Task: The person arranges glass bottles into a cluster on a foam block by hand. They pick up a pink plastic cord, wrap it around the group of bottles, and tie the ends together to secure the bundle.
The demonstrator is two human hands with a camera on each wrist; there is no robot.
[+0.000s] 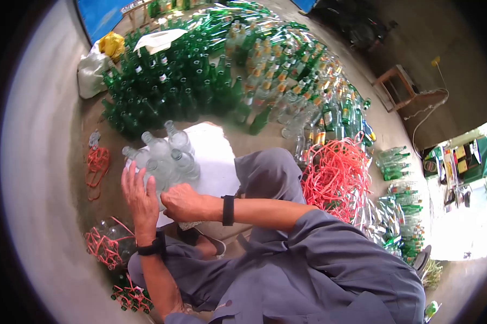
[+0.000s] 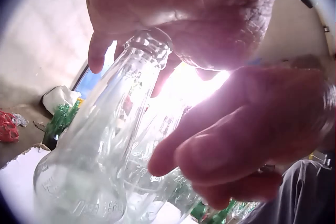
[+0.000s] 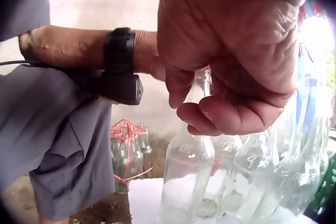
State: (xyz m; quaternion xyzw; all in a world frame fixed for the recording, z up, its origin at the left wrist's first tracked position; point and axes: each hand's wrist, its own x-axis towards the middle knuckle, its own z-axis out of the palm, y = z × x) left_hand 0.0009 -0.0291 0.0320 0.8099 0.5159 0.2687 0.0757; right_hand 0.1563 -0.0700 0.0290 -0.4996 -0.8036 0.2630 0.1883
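Several clear glass bottles [image 1: 158,147] stand upright in a tight cluster on a white sheet [image 1: 216,156]. My left hand [image 1: 139,200] is at the near left side of the cluster, fingers extended. In the left wrist view, its palm overlaps the mouth of the nearest clear bottle [image 2: 100,145]. Beside it, my right hand [image 1: 185,202] has its fingers curled, and no object shows in them. From the right wrist, that hand [image 3: 231,61] crosses in front of a bottle neck, with the clear bottle body [image 3: 186,166] just below the fingers.
Green bottles [image 1: 184,102] crowd the floor ahead, with more clear bottles [image 1: 270,81] to the right. A heap of red plastic twine [image 1: 335,178] lies by the right knee. Bottles bound with red twine [image 1: 105,245] stand at left near the wall [image 1: 38,162].
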